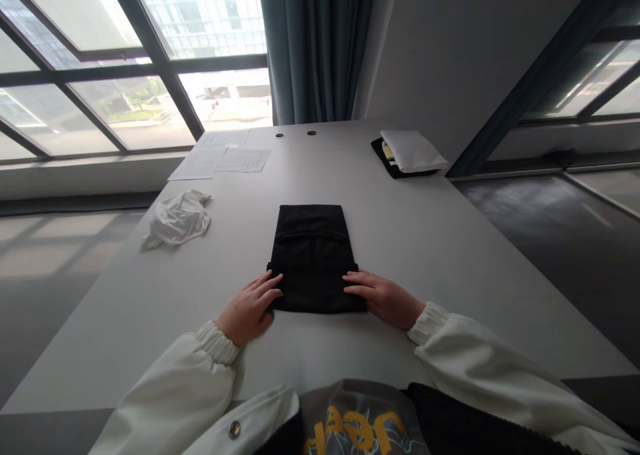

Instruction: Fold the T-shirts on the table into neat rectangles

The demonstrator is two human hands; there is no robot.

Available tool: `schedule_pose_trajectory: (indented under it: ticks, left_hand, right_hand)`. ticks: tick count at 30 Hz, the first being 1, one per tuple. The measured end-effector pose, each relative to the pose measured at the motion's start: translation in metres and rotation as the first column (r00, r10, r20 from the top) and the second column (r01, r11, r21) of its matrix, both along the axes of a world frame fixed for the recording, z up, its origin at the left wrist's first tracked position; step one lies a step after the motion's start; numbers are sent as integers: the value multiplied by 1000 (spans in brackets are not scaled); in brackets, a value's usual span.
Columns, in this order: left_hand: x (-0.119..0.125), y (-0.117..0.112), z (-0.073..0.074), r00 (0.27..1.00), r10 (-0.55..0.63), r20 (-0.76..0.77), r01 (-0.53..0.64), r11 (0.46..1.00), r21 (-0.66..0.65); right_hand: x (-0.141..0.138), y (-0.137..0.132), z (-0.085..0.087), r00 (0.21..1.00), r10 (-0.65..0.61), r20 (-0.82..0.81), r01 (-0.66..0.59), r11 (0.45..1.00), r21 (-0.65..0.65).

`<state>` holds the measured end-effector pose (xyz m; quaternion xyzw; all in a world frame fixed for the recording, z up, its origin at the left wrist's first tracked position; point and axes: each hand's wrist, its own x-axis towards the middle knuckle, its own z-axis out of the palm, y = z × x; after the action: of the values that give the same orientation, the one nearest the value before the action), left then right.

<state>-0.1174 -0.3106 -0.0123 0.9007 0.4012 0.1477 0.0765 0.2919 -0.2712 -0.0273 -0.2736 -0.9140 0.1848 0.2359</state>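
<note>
Your left hand (249,309) and right hand (384,299) rest flat, grasping nothing, on the folded black garment (313,248) stretching lengthwise away between them.

I see loose white sleeves (170,388) on both arms, each gathered into a ruffled elastic cuff (217,341) above the bare left hand (249,311) and right hand (383,298). A round metal snap button (233,429) sits on the white jacket front (260,415). Beneath, I make out a grey top (350,398) with orange lettering (350,429).
</note>
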Motion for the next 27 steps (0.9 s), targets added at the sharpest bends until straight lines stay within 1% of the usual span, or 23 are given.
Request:
schedule_pose_trajectory:
  ticks: [4,10,13,16,19,21,24,27]
  left_hand:
    - [0,3,-1,999,42,30,-42,999,-7]
    - [2,7,5,993,101,66,-98,994,-49]
    - [1,10,6,990,100,103,-91,992,-90]
    - [-2,15,3,985,74,156,-55,991,-119]
    - [-5,18,2,969,51,242,-27,995,-101]
    - [-5,18,2,943,45,330,-28,998,-59]
    - [1,13,3,878,60,474,-61,998,-14]
    - [11,7,2,841,178,511,-187,982,-35]
  right_hand:
    - [0,5,-1,999,21,-34,-22,999,-31]
    - [1,10,-1,995,8,-98,-21,992,-126]
    - [2,12,-2,991,-6,-132,-16,987,-162]
    - [3,15,0,987,-26,-160,-6,981,-194]
    - [3,13,6,978,-56,-201,10,974,-224]
    - [2,9,11,965,-112,-236,52,967,-249]
    - [-3,0,16,925,-258,-279,183,946,-269]
    - [-13,-6,17,846,-433,-311,362,895,-261]
